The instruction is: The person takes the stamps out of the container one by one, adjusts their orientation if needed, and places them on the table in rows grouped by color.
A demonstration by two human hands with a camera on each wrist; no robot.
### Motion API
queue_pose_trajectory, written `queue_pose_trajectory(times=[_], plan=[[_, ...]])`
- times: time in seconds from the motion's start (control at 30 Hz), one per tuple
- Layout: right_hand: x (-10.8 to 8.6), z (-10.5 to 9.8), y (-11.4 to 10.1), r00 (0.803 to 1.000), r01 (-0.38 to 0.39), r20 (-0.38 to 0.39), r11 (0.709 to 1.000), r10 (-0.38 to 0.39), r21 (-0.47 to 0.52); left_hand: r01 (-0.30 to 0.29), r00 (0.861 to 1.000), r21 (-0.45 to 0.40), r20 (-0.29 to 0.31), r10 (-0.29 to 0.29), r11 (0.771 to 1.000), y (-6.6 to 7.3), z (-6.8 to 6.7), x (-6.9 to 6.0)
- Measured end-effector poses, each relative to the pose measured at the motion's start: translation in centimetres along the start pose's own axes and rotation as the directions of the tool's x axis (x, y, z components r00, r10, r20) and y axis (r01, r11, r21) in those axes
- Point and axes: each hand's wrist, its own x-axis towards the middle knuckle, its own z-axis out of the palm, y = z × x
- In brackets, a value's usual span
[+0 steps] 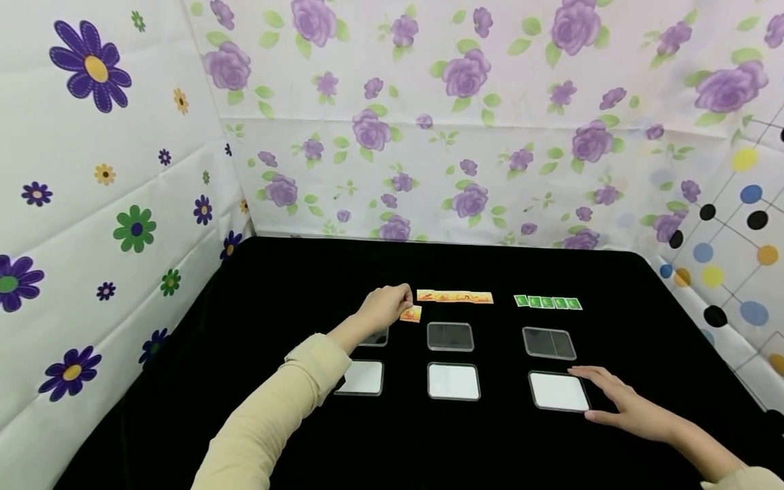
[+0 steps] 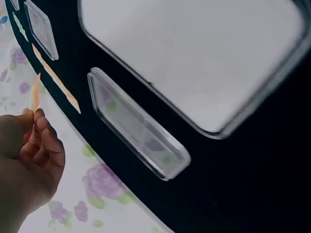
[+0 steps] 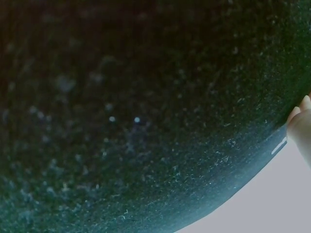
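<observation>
In the head view my left hand (image 1: 384, 307) is over the back of the black table, pinching a small orange picture card (image 1: 412, 314) between thumb and fingertips. The left wrist view shows the same card edge-on above the hand (image 2: 39, 150). Just behind it lies a row of orange cards (image 1: 454, 297). My right hand (image 1: 631, 406) has its fingers spread and relaxed at the right edge of the rightmost white rectangular tray (image 1: 559, 391); thumb and fingertips seem to touch its corners. In the right wrist view only some fingertips (image 3: 301, 124) show.
Two more white trays (image 1: 453, 381) (image 1: 361, 378) stand in the front row. Behind are clear rectangular cases (image 1: 450, 337) (image 1: 549, 343), the left one (image 1: 378, 337) partly hidden by my left arm. Green cards (image 1: 548, 303) lie back right. Flowered cloth walls (image 1: 392, 136) enclose the table.
</observation>
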Motion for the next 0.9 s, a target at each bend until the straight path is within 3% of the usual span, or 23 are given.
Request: queue_pose_trajectory(times=[0.27, 0.63, 0.9], plan=[[-0.1, 0.3, 0.1, 1.0, 0.019, -0.015, 1.0, -0.019, 0.013, 0.055, 0.998, -0.015, 0.006, -0.055, 0.998, -1.8, 0.1, -0.5], [0.1, 0.1, 0.1, 1.0, 0.007, -0.019, 1.0, -0.007, 0.004, 0.145, 0.989, -0.116, 0.024, -0.143, 0.983, -3.2, 0.4, 0.2], [0.0, 0.5, 0.1, 0.999, 0.024, -0.022, 1.0, -0.024, 0.018, 0.179, 0.983, -0.116, 0.05, -0.174, 0.977, -4.0, 1.2, 0.9]])
